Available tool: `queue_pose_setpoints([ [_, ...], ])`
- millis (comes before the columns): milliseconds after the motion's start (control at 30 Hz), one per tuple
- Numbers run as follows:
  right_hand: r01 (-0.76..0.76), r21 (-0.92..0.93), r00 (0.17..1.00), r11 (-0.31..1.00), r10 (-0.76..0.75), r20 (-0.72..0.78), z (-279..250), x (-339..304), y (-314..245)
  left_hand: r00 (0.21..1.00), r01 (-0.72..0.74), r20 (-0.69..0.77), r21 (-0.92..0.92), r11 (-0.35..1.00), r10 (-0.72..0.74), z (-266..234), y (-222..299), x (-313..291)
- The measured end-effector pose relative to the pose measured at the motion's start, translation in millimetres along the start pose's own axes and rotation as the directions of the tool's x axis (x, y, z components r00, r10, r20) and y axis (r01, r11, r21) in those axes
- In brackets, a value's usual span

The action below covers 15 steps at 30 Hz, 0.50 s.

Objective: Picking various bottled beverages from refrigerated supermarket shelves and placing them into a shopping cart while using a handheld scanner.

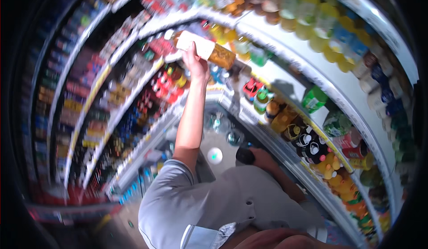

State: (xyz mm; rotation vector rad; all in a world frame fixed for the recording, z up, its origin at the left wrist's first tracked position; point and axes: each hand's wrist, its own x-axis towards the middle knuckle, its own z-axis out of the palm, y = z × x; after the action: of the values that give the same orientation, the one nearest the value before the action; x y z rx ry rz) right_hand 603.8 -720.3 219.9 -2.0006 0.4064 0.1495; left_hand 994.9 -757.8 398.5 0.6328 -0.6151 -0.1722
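My left arm stretches out toward the shelves, and my left hand [195,65] is closed round a bottle [222,56] of amber drink with a white label and a pale cap. The bottle lies tilted nearly sideways in front of the corner shelves. Lower down, close to my body, my right hand [264,160] is closed round a dark, rounded object [244,156]; its kind does not show clearly. Near the bottle, red-labelled bottles [165,87] stand on a shelf to the left, and yellow drink bottles [225,34] stand behind it.
Curved-looking shelves [312,75] packed with drinks run along both sides and meet in a corner ahead. Clear bottles [220,123] stand low in that corner. A white round item [215,156] lies below them. Blue-capped bottles [133,191] stand at the lower left.
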Motion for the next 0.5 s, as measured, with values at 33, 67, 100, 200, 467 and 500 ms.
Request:
queue_pose_setpoints([
  [33,0.037,-0.008,0.999,0.999,-0.037,0.023,3,5,-4,0.977,0.203,-0.066,-0.024,0.979,-0.204,-32,16,-21],
  [67,0.021,0.024,0.998,0.999,-0.023,0.065,9,11,-8,0.915,0.397,-0.051,-0.052,0.916,-0.399,-67,34,-50],
  [100,0.042,0.012,0.993,0.999,-0.043,0.108,14,15,-12,0.821,0.566,-0.026,-0.087,0.82,-0.57,-101,50,-82],
  [200,0.178,0.002,0.969,0.984,-0.176,0.171,39,27,-31,0.588,0.772,-0.449,0.062,0.633,-0.673,-180,93,-200],
  [467,0.18,0.02,0.841,0.983,-0.165,0.515,102,51,-105,0.153,0.876,-0.77,-0.184,0.445,-0.62,-261,250,-471],
  [500,0.205,0.005,0.811,0.979,-0.173,0.558,113,56,-116,0.174,0.867,-0.767,-0.178,0.465,-0.618,-265,265,-490],
])
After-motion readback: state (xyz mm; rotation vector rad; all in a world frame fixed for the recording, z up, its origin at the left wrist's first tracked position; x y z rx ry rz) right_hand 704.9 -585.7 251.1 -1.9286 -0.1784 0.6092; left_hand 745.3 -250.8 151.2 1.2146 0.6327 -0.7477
